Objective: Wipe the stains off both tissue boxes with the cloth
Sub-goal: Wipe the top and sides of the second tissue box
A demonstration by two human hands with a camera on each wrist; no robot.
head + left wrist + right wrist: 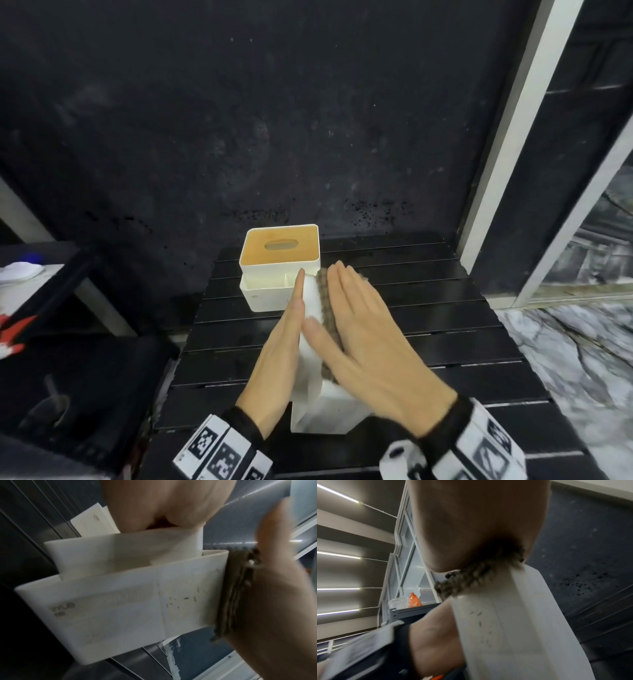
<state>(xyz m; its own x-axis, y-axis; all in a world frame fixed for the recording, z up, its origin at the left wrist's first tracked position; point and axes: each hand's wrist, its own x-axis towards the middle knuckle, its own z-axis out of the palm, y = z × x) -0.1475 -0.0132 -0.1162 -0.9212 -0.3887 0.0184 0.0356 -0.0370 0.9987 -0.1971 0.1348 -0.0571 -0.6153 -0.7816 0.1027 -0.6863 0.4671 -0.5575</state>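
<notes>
A white tissue box (318, 401) stands on end on the black slatted table (428, 325), held between my two hands. My left hand (284, 342) lies flat against its left side with straight fingers. My right hand (363, 329) presses a brown knitted cloth (325, 301) flat onto the box's right face, its thumb across the white top. Small dark stains (185, 599) mark the box's (120, 601) underside beside the cloth (235, 588); they also show as specks (479, 622) in the right wrist view. The second box (279, 251), white with a tan slotted lid, stands upright just behind.
A dark speckled wall rises close behind the table. A white window frame (513, 137) and marble floor (565, 342) lie to the right. Dark furniture (68, 342) stands at the left. An orange bottle (414, 601) sits far off in the right wrist view.
</notes>
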